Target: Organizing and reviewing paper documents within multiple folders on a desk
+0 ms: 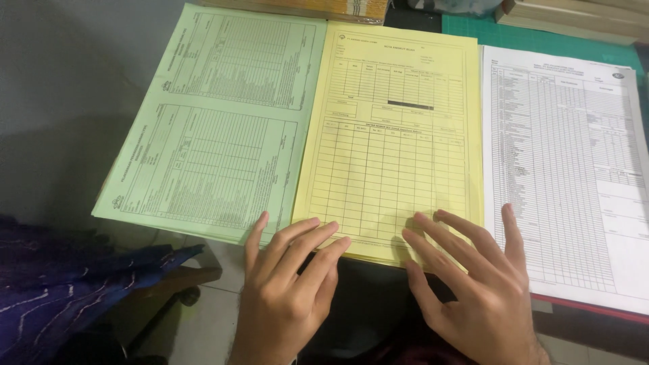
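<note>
- Yellow form stack (389, 145) lies flat in the middle of the worktop (54, 88), between the green form stack (216, 128) on its left and the white form sheets (574, 169) on its right; its near edge overhangs the worktop rim.
- Left hand (287, 290) — fingers spread and flat, tips resting on the near left corner of the yellow form stack; nothing gripped.
- Right hand (473, 284) — open, fingers fanned across the near right edge of the same stack; nothing gripped.
- Handling judgement: thin paper, light and limp, sheets likely to slide on one another; best taken at the overhanging near edge or a corner, pinched between thumb and fingers.
- Printed matter: all three stacks carry ruled tables in dark ink; a red folder edge (595, 307) shows under the white sheets, a green cutting mat (487, 30) behind.
</note>
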